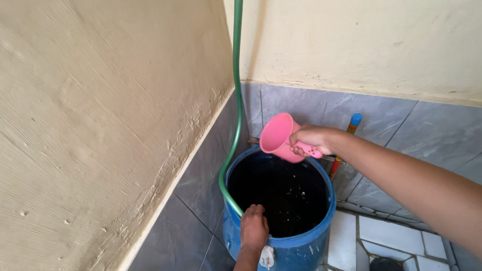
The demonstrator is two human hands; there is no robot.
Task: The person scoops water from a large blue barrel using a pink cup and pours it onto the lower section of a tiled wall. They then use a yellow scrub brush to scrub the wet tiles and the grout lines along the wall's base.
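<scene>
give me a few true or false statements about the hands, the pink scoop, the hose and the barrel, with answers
1. The right hand holds a pink dipper above the blue barrel. True.
2. The dipper stands upright on the floor. False: it is held in the air and tipped on its side, its mouth facing left.
3. The left hand is at the barrel's near rim, where the green hose comes down. True.
4. The hose is red and lies coiled on the tiles. False: it is green, hangs down along the wall corner and curves to the barrel's rim.
5. A lid covers the barrel. False: it is open, with a dark inside showing.
</scene>
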